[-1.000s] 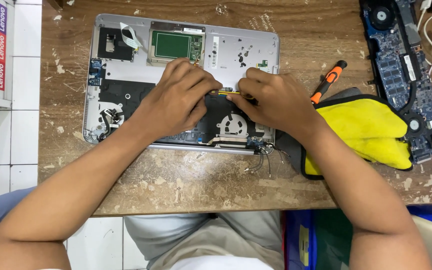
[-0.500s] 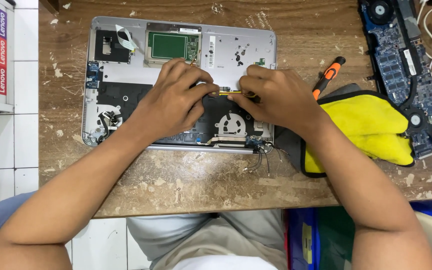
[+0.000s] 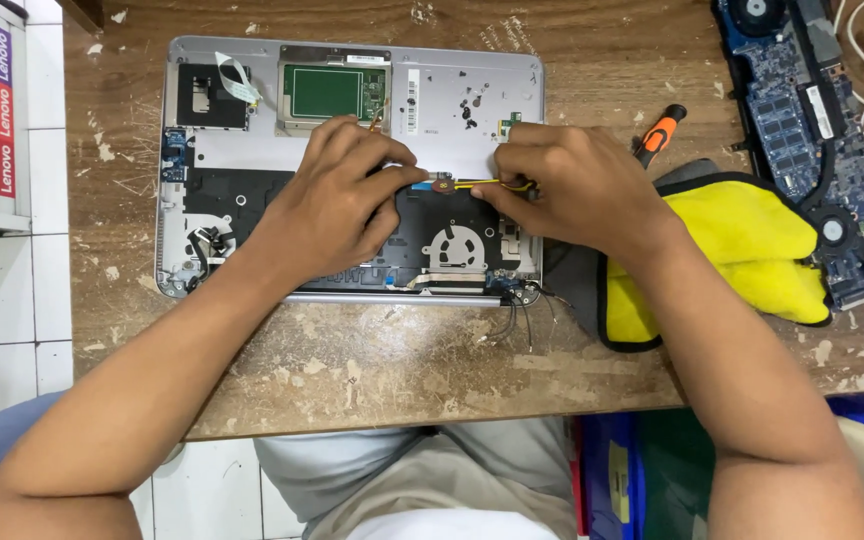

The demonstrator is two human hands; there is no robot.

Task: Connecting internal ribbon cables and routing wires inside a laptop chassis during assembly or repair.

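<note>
A small round part on a thin yellow wire lies over the dark inner tray of an opened silver laptop chassis, just above the fan cutout. The wire runs level between both hands: the left hand has its fingertips closed on the round end, while the right hand pinches the other end between thumb and forefinger, so the part sits in the narrow gap between the two grips.

The chassis rests on a worn, paint-flecked wooden table. A green trackpad board shows beyond the left hand. An orange-handled screwdriver lies just beside the right hand, near a yellow cloth. A blue circuit board sits at the table's far right.
</note>
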